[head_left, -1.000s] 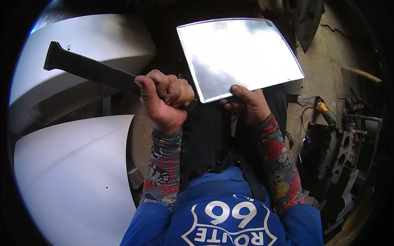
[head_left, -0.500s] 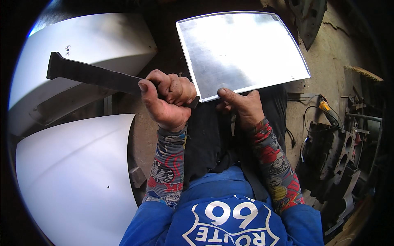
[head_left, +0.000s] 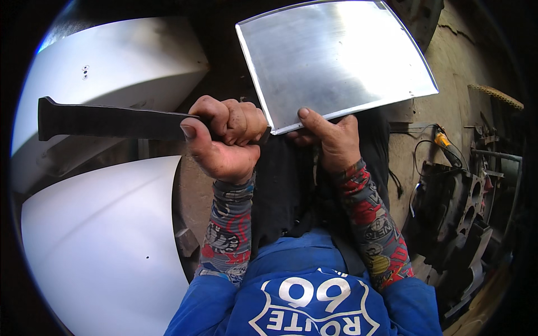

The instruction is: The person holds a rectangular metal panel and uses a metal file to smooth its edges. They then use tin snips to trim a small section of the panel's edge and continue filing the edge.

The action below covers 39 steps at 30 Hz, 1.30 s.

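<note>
A flat dark metal bar [head_left: 112,121] with a flared far end points left from my left hand [head_left: 227,134], whose fingers are wrapped round it. The bar's short other end shows just past my fist, close to the near-left corner of a shiny sheet-metal panel [head_left: 336,61]. That panel has narrow raised rims and a slightly curved far edge. My right hand [head_left: 330,137] pinches its near edge, thumb on top and fingers underneath. Printed sleeves cover both forearms. The panel is tilted and reflects bright light.
Two large pale curved panels, one at the upper left [head_left: 112,50] and one at the lower left [head_left: 101,241], lie beside me. On the right are dark metal parts [head_left: 448,213], a yellow-and-black tool with a cord [head_left: 443,141] and a perforated yellowish strip [head_left: 496,96].
The bar's flared end has swung down and to the left, so the bar lies more level. The shiny panel has turned slightly and shifted away from me, with less glare on it.
</note>
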### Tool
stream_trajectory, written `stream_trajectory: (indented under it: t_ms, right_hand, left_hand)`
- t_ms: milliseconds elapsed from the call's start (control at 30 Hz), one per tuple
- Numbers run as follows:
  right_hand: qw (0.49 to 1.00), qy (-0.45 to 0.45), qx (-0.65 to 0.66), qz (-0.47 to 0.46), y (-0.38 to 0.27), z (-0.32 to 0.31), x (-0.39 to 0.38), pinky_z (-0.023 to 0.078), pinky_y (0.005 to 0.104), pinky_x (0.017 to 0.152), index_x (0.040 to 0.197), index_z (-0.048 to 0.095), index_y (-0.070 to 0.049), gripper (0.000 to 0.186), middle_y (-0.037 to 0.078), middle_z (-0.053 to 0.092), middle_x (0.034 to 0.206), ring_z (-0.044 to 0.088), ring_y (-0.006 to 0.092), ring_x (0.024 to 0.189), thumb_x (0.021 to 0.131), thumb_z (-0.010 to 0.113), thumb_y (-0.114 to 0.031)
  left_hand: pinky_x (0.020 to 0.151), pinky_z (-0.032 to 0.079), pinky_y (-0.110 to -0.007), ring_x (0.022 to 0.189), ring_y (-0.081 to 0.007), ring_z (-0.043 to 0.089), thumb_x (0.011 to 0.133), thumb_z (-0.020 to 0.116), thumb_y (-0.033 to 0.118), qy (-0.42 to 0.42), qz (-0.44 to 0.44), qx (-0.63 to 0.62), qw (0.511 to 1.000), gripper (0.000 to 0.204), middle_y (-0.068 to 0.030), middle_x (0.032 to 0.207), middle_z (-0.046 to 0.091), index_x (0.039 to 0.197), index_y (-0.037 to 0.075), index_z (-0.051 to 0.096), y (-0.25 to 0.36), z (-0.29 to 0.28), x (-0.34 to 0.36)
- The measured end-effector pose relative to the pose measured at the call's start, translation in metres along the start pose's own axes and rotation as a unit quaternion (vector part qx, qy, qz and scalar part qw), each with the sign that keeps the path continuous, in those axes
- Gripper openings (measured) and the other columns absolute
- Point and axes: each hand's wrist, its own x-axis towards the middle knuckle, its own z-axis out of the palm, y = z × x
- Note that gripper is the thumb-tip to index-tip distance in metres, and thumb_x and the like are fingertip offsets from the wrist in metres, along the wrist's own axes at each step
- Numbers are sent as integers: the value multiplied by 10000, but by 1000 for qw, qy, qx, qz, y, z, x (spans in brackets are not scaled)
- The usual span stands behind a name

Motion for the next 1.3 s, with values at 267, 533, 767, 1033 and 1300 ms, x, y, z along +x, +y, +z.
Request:
stream_trajectory:
  t_ms: [267,533,767,1033,1300]
  right_hand:
    - [999,39,17,7,2,7,1,591,283,585,1045,625,82,297,139,693,887,708,214,702,869,729,-133]
    - [996,78,33,36,7,4,0,592,269,567,1016,625,96,286,145,691,871,707,213,683,866,733,-122]
    - [994,87,51,50,4,5,1,590,269,571,1000,634,83,272,138,691,872,705,210,689,859,739,-125]
    - [993,78,82,42,7,14,1,588,281,573,1054,617,84,251,140,696,900,701,211,695,868,690,-68]
    - [994,83,56,33,7,25,1,591,288,574,1049,611,87,245,141,695,892,698,208,679,868,681,-62]
  left_hand:
    - [414,211,-282,424,-95,217,955,474,637,27,-17,21,999,596,28,507,264,675,140,301,-8,1,-1]
    - [421,208,-299,418,-105,198,983,467,541,-18,-37,72,997,528,20,501,256,680,141,302,-11,-2,-8]
    - [446,234,-294,448,-101,278,898,575,241,-32,-24,95,995,330,0,536,338,677,71,398,-16,2,-19]
    - [424,222,-314,426,-121,207,990,443,433,-13,-5,84,996,478,12,492,258,651,137,282,8,4,-17]
    - [425,218,-312,417,-124,202,970,432,510,-7,12,46,999,510,11,482,252,646,147,279,4,2,-4]
